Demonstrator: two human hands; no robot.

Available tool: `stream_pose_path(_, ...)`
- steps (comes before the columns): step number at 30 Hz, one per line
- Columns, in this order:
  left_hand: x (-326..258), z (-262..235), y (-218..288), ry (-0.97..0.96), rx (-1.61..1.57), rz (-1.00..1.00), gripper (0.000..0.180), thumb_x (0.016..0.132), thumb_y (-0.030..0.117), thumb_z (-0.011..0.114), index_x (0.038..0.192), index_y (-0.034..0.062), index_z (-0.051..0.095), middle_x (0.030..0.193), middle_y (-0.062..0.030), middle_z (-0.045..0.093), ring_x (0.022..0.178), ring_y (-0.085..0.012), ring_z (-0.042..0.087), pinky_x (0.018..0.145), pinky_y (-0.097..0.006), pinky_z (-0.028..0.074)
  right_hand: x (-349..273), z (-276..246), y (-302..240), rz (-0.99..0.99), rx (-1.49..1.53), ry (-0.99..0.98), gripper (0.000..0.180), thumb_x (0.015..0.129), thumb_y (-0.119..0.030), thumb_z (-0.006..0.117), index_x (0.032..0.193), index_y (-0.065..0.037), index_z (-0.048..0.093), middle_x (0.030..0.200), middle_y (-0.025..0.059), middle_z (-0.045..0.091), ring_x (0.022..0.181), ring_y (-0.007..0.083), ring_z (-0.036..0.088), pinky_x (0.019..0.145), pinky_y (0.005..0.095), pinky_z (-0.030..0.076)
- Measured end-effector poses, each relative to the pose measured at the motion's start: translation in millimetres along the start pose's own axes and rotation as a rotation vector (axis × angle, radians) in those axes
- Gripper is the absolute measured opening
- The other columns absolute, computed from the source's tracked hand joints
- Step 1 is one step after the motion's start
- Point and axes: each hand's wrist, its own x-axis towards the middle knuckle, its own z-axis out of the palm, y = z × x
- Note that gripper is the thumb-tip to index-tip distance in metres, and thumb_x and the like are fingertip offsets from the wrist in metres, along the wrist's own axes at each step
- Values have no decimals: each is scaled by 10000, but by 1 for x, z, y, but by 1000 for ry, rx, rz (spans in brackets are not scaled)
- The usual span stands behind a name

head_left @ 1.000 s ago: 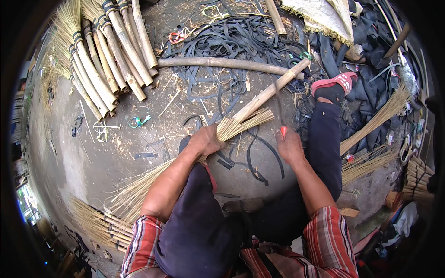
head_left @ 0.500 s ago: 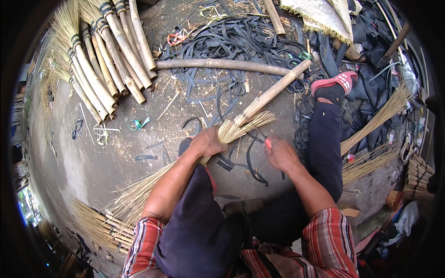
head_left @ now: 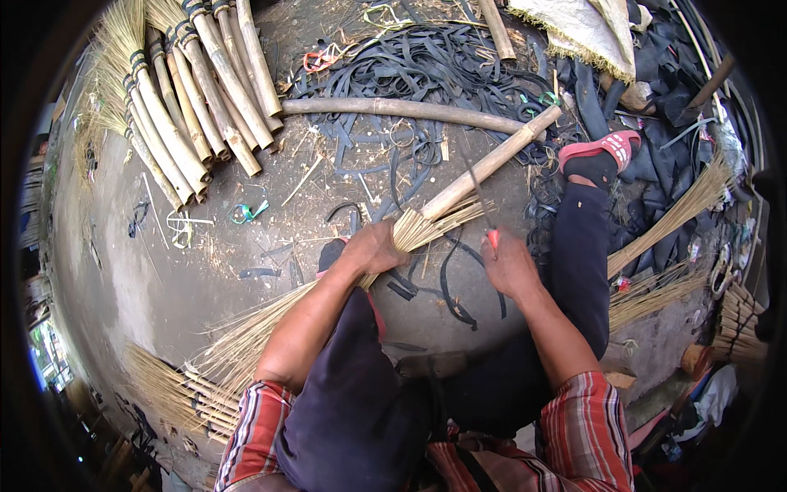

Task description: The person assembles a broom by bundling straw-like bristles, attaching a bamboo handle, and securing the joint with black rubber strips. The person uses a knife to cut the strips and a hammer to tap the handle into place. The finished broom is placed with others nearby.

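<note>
Broom bundle (head_left: 426, 225) lies across my lap line on the concrete floor (head_left: 164, 279), with bare floor to my left and a tangle of black rubber strips (head_left: 426, 66) crowding the far side. I see finished brooms (head_left: 188, 107) stacked at the upper left, well apart. Its straw stalks meet a bamboo handle (head_left: 492, 164) that points up and right. My left hand (head_left: 373, 250) is clenched around the stalks at the joint. My right hand (head_left: 508, 266) grips a red-handled spike tool (head_left: 484, 209), its thin blade pointing up beside the bundle.
</note>
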Motion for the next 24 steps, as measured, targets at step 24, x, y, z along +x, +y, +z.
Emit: stream_pose_path(24, 1, -7, -4, -114, -150, 86, 615, 738, 304, 838, 1244, -1, 668, 1051, -218, 757, 982, -348, 721, 920, -406, 551, 6, -6, 36, -168, -143, -156, 318, 994, -253, 593, 1177, 6, 570, 1028, 314, 706, 975, 527, 679, 864, 586, 532)
